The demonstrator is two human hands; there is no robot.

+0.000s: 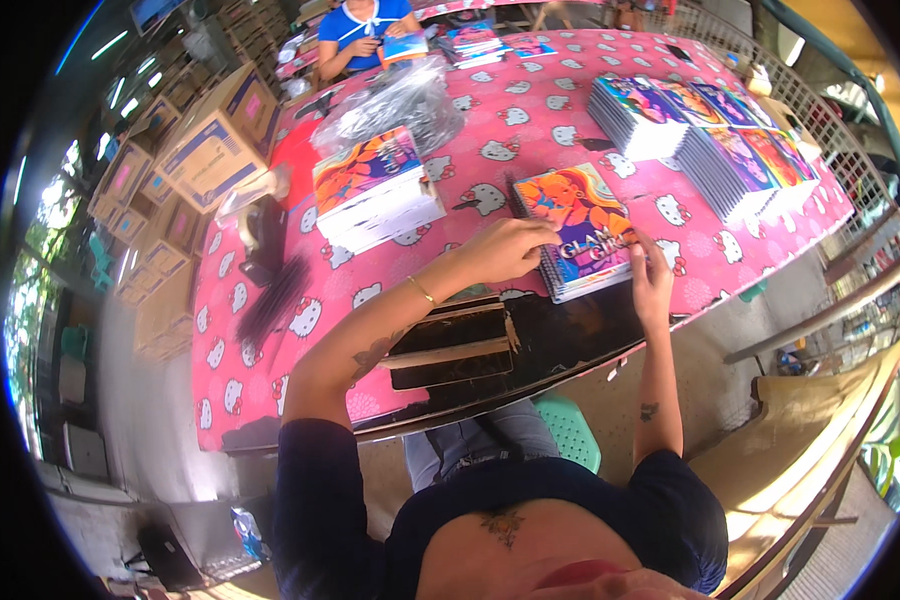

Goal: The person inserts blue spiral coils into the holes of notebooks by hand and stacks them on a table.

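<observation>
In front of me on the table lies a spiral notebook (582, 215) with a colourful cover of a figure in orange and purple. A dark coil runs down its left edge; whether others lie under it I cannot tell. My left hand (510, 248) is bent over that coil edge, its fingers closed at the notebook. At the opposite edge my right hand (653, 272) grips the side, thumb near the cover. To the left stands a stack of loose printed pages with covers (370, 195). Further left lies a bundle of thin black coils (273, 308).
Stacks of notebooks (730, 180) stand at the right. Crumpled clear plastic (395, 110) lies beyond the page stack. A tape dispenser (263, 240) sits near the left edge, with cardboard boxes (220, 135) behind. Across the pink table (505, 150), another person (363, 35) handles a notebook.
</observation>
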